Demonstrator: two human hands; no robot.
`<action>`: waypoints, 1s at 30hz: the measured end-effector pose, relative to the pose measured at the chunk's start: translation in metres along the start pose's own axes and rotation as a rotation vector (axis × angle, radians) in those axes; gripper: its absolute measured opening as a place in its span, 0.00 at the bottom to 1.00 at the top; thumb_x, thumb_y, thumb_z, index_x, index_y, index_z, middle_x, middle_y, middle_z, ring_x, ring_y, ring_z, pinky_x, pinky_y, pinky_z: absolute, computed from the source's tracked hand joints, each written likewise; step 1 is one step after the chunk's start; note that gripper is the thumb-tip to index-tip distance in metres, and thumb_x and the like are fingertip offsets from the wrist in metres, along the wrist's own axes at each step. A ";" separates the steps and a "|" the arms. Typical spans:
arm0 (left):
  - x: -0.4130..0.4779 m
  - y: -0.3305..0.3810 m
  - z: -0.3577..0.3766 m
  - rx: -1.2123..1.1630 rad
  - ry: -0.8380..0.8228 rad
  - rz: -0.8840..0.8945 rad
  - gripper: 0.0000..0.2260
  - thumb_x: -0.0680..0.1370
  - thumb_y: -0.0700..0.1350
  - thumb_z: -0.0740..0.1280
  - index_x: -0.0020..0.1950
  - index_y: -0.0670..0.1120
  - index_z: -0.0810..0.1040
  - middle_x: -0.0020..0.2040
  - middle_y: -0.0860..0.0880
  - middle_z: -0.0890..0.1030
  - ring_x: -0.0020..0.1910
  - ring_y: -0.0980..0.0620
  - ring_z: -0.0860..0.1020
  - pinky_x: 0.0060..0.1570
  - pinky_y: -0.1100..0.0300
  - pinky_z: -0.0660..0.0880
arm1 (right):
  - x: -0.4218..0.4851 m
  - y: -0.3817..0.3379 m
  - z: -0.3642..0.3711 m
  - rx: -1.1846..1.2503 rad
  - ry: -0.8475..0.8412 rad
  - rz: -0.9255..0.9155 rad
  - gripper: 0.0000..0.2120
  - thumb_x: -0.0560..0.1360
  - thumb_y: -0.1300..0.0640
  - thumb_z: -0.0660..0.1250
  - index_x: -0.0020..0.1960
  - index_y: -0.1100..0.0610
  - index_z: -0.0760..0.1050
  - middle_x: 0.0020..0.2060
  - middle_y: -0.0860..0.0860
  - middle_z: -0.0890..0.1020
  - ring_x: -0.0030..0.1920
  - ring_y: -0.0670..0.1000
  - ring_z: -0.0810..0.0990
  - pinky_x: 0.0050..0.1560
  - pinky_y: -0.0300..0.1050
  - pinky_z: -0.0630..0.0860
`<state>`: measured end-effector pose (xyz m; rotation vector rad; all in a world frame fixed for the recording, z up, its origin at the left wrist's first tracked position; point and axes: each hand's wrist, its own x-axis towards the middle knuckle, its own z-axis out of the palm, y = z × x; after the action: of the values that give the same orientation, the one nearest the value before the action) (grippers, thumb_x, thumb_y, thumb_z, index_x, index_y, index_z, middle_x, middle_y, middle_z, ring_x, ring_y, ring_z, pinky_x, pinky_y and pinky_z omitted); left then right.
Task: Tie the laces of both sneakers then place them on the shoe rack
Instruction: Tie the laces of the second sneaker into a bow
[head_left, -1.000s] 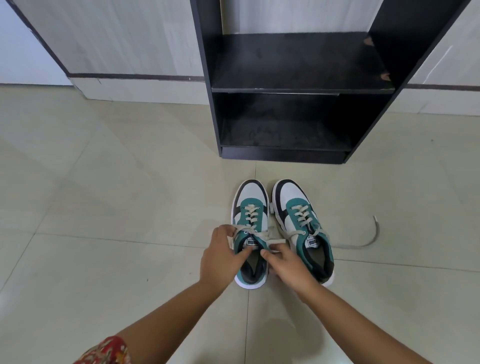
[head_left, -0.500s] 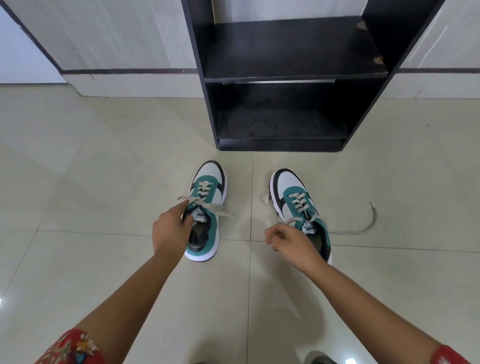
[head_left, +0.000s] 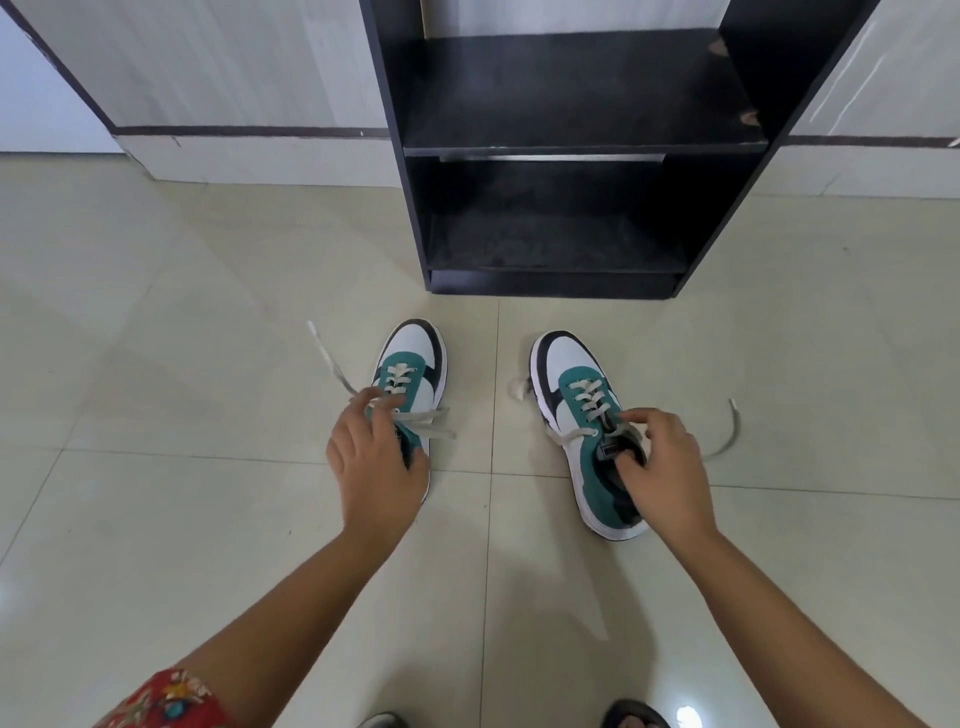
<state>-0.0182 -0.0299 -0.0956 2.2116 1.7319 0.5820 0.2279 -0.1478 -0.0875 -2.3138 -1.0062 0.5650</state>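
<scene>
Head view, looking down at a pale glossy tiled floor (head_left: 156, 519). A black two-shelf wooden shoe rack (head_left: 576, 140) stands in the upper centre of the frame against a light panelled wall (head_left: 234, 62); both shelves are bare.

Two sneakers sit on the floor at mid-frame, below the rack, toes pointing toward it and well apart from each other. Left-of-centre: teal, white and black left sneaker (head_left: 410, 379), laces undone. One beige flat lace end (head_left: 327, 358) runs up and left across the tile; another loose end (head_left: 434, 423) lies over the sneaker's right side.

Left hand (head_left: 371, 462) covers the rear half of this sneaker, fingers curled down over the tongue area. Fingertips sit right at the laces; appears to be pinching them, but the contact is hidden under the hand, so the grip cannot be told for sure.

Right-of-centre: matching teal, white and black right sneaker (head_left: 582, 415), also unlaced at the top. One lace end (head_left: 727, 431) curves out over the floor at the right; a short end (head_left: 517, 387) lies beside its left edge.

Right hand (head_left: 660, 467) rests at the collar of this sneaker, fingers bent, thumb and fingers closed around the tongue and opening edge.

A red patterned sleeve (head_left: 166, 701) shows at lower left of the frame.
</scene>
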 end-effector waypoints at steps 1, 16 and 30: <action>-0.001 0.004 0.001 -0.003 -0.029 0.048 0.22 0.68 0.41 0.71 0.61 0.45 0.72 0.66 0.43 0.71 0.64 0.41 0.68 0.62 0.46 0.67 | 0.002 0.008 -0.002 -0.028 -0.034 0.059 0.22 0.69 0.59 0.67 0.63 0.52 0.69 0.60 0.54 0.74 0.58 0.58 0.74 0.51 0.50 0.74; -0.005 0.068 0.040 -0.593 -0.772 -0.238 0.08 0.78 0.44 0.62 0.55 0.49 0.75 0.49 0.48 0.80 0.43 0.50 0.79 0.46 0.58 0.72 | -0.007 -0.003 0.025 0.028 -0.250 0.190 0.19 0.74 0.49 0.61 0.64 0.52 0.68 0.57 0.53 0.74 0.51 0.58 0.79 0.51 0.51 0.77; 0.033 0.078 0.031 -0.395 -0.616 0.357 0.03 0.79 0.42 0.58 0.51 0.50 0.66 0.33 0.44 0.78 0.29 0.50 0.74 0.36 0.52 0.74 | 0.017 0.005 -0.008 0.260 -0.246 0.107 0.08 0.72 0.54 0.66 0.36 0.51 0.70 0.27 0.48 0.81 0.27 0.44 0.75 0.35 0.44 0.68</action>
<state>0.0698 -0.0160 -0.0831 2.1073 0.8467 0.2371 0.2453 -0.1403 -0.0868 -2.1099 -0.8608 0.9830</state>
